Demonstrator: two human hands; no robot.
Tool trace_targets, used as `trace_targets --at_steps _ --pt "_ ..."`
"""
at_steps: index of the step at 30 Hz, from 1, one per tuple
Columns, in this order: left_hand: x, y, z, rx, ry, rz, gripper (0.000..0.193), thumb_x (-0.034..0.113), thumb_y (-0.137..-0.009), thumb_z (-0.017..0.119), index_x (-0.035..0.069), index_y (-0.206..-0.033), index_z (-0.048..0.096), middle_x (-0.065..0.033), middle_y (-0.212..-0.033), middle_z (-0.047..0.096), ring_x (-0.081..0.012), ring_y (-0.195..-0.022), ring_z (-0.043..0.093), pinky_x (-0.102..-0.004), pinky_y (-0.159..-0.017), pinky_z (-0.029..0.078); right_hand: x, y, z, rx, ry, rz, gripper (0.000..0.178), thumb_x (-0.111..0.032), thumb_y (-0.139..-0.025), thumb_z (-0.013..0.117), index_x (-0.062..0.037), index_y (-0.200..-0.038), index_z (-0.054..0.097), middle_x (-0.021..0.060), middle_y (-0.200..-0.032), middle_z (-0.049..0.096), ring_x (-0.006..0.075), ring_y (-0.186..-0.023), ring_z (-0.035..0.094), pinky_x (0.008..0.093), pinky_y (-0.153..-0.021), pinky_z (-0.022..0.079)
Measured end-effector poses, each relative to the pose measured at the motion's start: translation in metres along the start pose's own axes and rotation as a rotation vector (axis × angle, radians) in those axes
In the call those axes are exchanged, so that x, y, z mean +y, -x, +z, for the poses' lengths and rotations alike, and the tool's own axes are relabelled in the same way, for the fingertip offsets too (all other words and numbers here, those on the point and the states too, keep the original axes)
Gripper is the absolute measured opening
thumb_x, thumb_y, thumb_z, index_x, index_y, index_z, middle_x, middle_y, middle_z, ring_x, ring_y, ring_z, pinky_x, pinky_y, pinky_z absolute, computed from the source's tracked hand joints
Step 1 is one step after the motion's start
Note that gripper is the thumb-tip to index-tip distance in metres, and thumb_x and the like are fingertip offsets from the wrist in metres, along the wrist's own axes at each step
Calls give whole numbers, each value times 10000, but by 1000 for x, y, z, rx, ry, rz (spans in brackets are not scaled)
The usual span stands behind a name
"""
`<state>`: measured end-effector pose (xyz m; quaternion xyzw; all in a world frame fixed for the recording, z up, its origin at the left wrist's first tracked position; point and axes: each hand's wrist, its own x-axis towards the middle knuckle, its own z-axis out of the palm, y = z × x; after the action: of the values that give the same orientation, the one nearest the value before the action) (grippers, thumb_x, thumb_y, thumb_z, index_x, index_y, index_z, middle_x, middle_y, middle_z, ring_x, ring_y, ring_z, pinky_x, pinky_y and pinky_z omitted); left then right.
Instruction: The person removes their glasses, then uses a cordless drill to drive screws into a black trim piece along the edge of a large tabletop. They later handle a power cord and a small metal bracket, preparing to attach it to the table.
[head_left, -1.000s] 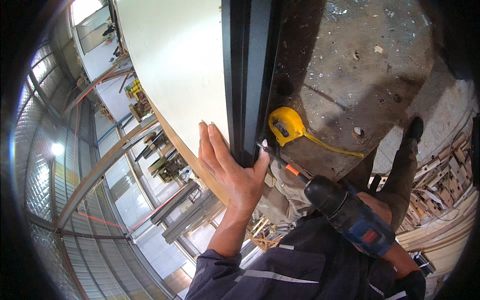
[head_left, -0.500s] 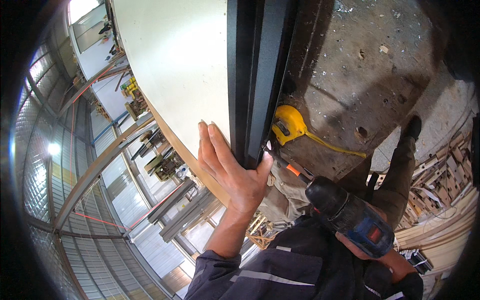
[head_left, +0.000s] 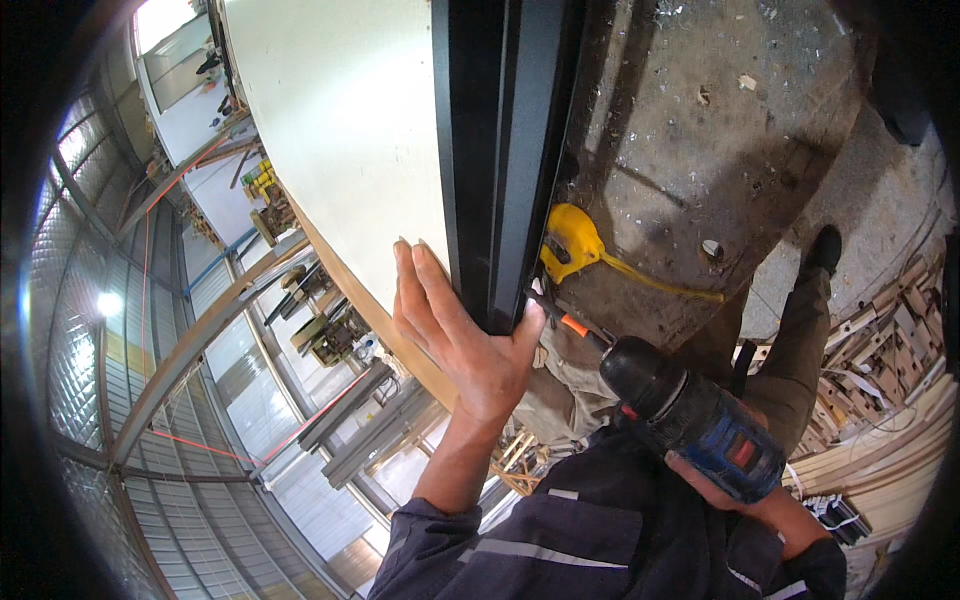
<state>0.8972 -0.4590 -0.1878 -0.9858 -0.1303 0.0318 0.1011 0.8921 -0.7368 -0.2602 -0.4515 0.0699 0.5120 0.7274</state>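
Observation:
My left hand (head_left: 480, 362) lies with its fingers stretched flat on a white panel (head_left: 340, 130). Its thumb reaches across the near end of a black grooved profile (head_left: 490, 150) that runs along the panel's right side. A blue and black power drill (head_left: 705, 430) is gripped in my right hand (head_left: 698, 482), mostly hidden under the tool. The orange-banded bit (head_left: 573, 325) points up and left, its tip beside my left thumb at the profile's right side. Whether a screw sits on the tip is too small to tell.
A yellow tape measure (head_left: 572, 240) with some blade out rests right of the profile, on a worn, stained surface (head_left: 690, 150) strewn with chips. Wood offcuts (head_left: 880, 350) are piled at the right. Machines (head_left: 335, 330) and metal bars (head_left: 370, 430) stand to the left.
The drill has moved slightly left, its bit closer against the profile beside my thumb. The profile and tape measure appear a little further left. My left hand stays in nearly the same place.

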Motion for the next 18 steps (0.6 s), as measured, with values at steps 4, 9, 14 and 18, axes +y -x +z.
trace_targets --at_steps 4,9,14,18 --pt "-1 1 1 5 11 2 1151 106 -601 839 -29 -1564 224 -333 -1557 259 -468 -1401 302 -568 -1110 251 -15 -8 -8 -117 342 -88 442 -191 -769 829 -36 -1144 654 120 -1055 696 239 -957 704 355 -862 575" --pt "-1 1 2 4 4 -8 1158 107 -609 846 -12 -1572 213 -324 -1560 247 -451 -1403 298 -562 -1106 256 -10 -5 -11 -162 497 -156 494 -267 -757 824 -52 -1162 639 126 -1025 690 271 -945 702 370 -854 576" --pt "-2 0 3 18 7 6 1145 113 -623 839 -1 -1575 212 -322 -1555 251 -442 -1401 302 -562 -1091 267 -8 -7 -11 -154 659 -213 548 -303 -759 828 -53 -1203 626 124 -1065 681 284 -979 693 375 -890 565" --pt "-5 3 6 31 3 11 1122 114 -640 832 7 -1574 220 -321 -1549 260 -437 -1391 315 -561 -1073 278 5 3 -11 -184 652 -138 598 -319 -777 834 -38 -1250 599 129 -1125 679 282 -1025 685 393 -930 554"
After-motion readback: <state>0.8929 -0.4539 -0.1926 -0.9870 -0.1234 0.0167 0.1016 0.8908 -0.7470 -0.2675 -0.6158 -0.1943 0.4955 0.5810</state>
